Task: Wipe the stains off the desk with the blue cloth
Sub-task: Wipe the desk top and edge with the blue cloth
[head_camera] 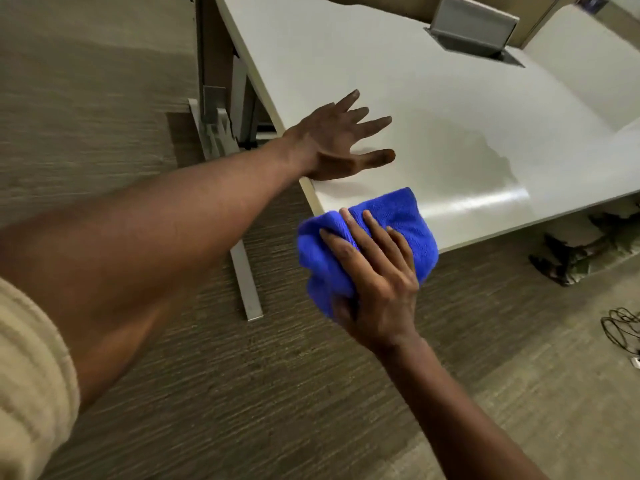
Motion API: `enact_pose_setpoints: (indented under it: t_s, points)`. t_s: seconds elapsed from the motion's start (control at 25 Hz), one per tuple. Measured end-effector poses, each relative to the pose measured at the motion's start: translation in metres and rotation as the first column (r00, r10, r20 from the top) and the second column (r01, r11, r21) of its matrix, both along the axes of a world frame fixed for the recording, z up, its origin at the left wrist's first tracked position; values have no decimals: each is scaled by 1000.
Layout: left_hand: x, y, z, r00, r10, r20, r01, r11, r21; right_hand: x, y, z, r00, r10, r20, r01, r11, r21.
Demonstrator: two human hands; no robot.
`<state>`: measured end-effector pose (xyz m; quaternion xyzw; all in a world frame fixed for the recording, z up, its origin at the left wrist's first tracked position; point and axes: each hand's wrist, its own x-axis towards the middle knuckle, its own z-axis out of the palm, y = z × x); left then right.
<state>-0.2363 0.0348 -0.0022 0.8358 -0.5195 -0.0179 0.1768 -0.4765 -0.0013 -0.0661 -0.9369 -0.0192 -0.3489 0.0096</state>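
Observation:
The white desk [398, 81] fills the upper right, its near corner pointing toward me. A faint greyish smear [485, 157] shows on its surface to the right of my hands. My right hand [377, 282] is shut on a bunched blue cloth [412, 220], which lies over the desk's near corner and hangs partly off the edge. My left hand [337, 140] rests flat on the desk by the left edge, fingers spread, holding nothing.
A grey pop-up socket box [474, 26] stands open at the back of the desk. The desk's metal leg and foot [242, 271] stand on the carpet to the left. Cables [620, 327] and dark clutter [581, 254] lie on the floor at right.

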Motion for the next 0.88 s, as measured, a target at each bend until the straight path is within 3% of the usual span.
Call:
enact_pose_setpoints:
  t_s: [0.12, 0.2, 0.28, 0.48, 0.6, 0.68, 0.72, 0.8, 0.88]
  points:
    - [2, 0, -1, 1000, 23, -6, -23, 999, -22, -8, -48, 18, 957, 214, -196, -248, 955, -166]
    - [0, -1, -1, 1000, 22, -5, -22, 999, -30, -5, -47, 12, 975, 164, -149, -189, 968, -167]
    - [-2, -2, 0, 1000, 14, -6, -14, 999, -36, 1, -28, 1, 999, 48, 5, -47, 992, -115]
    - [1, -5, 2, 999, 8, -32, -10, 998, -63, 26, 20, -17, 900, -284, 330, 229, 953, 196]
    - [3, -5, -3, 999, -2, -41, -1, 997, -79, 42, 52, -7, 794, -530, 297, 389, 819, 421]
    - [2, -3, -4, 999, 12, -45, -16, 995, -101, 44, 54, 5, 762, -606, 229, 413, 727, 549]
    - [1, -3, -4, 998, 24, -52, -30, 993, -118, 38, 49, 13, 796, -578, 178, 375, 703, 605]
    - [2, -2, -3, 997, 39, -67, -48, 990, -135, 14, 37, 26, 932, -357, 69, 217, 698, 682]
    - [1, -5, -1, 997, 32, -67, -39, 993, -114, -15, 23, 26, 993, -95, -71, 119, 779, 615]
